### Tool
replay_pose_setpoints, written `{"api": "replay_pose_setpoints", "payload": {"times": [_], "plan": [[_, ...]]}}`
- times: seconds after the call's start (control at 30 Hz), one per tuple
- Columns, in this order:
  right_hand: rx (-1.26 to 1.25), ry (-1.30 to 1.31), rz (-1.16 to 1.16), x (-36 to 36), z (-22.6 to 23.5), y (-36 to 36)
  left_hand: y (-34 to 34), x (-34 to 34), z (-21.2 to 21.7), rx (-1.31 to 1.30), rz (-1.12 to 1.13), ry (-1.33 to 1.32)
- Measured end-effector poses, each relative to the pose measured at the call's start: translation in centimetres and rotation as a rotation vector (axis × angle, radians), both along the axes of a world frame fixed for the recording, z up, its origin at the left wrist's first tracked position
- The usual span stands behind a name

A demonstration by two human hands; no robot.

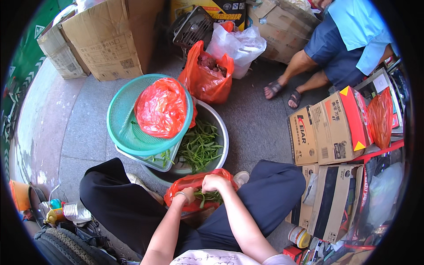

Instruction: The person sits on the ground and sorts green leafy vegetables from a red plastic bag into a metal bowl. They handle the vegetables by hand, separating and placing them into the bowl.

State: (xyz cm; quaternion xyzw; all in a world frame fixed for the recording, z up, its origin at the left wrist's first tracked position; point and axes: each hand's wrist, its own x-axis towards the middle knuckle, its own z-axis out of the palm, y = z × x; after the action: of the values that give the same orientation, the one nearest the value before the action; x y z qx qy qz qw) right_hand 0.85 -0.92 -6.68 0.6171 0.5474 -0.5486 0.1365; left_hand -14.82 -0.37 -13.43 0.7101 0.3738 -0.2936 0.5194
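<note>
Between my knees lies a red plastic bag (176, 185) with green leafy vegetables (207, 199) in its mouth. My left hand (188, 194), a bracelet at its wrist, is closed on some of the green stems. Just beside it, slightly higher, my right hand (214, 182) is curled closed at the same greens; its fingertips are hidden. Beyond the bag, a metal basin (224, 137) holds a heap of loose green leafy stems (198, 145). A teal plastic colander (119, 110) with a bunched red plastic bag (161, 106) in it overlaps the basin's left side, above a pale tray (170, 164).
Farther off stand a red bag (207, 81) of dark reddish produce, a white bag (238, 46) and cardboard boxes (104, 39). A person (327, 53) in sandals sits at the upper right. Stacked cartons (329, 132) line the right; a tyre (62, 247) lies lower left.
</note>
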Motion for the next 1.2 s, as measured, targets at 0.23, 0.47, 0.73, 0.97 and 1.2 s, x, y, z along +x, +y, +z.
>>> {"api": "replay_pose_setpoints", "payload": {"times": [0.23,0.47,0.73,0.97,1.2], "plan": [[-0.301,0.29,-0.431,5.4,1.8,0.1,1.0,-0.7,1.6,-0.027,0.092,-0.214],[-0.105,0.261,-0.567,9.8,3.5,-1.5,4.4,-2.3,7.9,-0.115,0.341,-0.424],[0.342,0.172,-0.442,8.7,10.6,-0.3,5.1,-3.0,13.5,0.39,0.406,-0.527],[0.392,0.233,-0.353,6.3,11.7,0.8,5.0,-3.7,13.9,0.592,0.399,-0.571],[0.488,0.275,-0.535,5.0,12.4,1.6,4.9,-3.5,14.5,0.568,0.48,-0.622]]}}
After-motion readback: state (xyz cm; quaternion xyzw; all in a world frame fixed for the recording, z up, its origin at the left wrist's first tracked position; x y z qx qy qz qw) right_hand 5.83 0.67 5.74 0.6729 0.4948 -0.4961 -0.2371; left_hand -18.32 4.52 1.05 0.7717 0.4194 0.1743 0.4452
